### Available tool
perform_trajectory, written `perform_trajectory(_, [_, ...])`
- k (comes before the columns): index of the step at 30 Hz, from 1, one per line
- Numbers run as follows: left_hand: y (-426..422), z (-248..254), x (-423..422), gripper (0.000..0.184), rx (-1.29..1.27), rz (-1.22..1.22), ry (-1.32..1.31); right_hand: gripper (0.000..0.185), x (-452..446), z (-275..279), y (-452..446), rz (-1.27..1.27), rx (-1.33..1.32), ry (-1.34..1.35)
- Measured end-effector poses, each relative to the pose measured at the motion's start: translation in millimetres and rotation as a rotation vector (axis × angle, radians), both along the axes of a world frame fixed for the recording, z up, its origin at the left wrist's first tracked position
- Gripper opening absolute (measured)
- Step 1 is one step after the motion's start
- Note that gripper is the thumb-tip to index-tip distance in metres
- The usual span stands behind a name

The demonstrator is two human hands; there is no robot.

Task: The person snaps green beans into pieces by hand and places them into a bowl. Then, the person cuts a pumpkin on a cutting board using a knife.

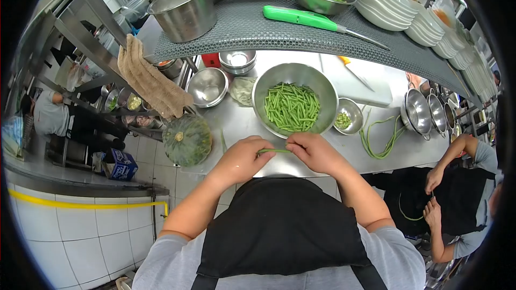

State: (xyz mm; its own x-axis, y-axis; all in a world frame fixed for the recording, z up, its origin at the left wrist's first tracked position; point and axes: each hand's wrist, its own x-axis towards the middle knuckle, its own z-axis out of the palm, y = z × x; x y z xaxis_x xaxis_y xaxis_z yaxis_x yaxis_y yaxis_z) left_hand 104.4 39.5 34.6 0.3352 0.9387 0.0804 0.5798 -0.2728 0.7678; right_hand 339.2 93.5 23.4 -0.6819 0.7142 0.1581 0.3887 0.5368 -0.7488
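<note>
A short length of green bean (pixel 275 150) stretches between my two hands in front of a large steel bowl. My left hand (pixel 243 156) pinches one end and my right hand (pixel 310 151) pinches the other. The large steel bowl (pixel 329 88) holds a heap of cut green beans (pixel 292 106). To its right, a small steel bowl (pixel 357 114) contains little green end pieces. Several long uncut beans (pixel 382 154) lie curled on the steel counter (pixel 344 147) beyond my right hand.
A green pumpkin (pixel 187 139) sits left of my hands. A knife (pixel 359 75) rests on a white cutting board (pixel 371 94). Overhead, a shelf (pixel 242 27) bears pots, plates and a green-handled tool (pixel 301 17). At right, a co-worker's hands (pixel 432 193) hold a long bean.
</note>
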Motion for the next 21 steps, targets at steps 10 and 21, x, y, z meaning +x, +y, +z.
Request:
perform_trajectory(10, [5,1,5,0.016,0.054,-0.067,0.098,0.023,3,-13,9,0.213,-1.231,0.373])
perform_trajectory(21, [7,-6,11,0.02,0.05,0.003,0.185,0.02,-7,-29,1,-0.028,-1.065,0.319])
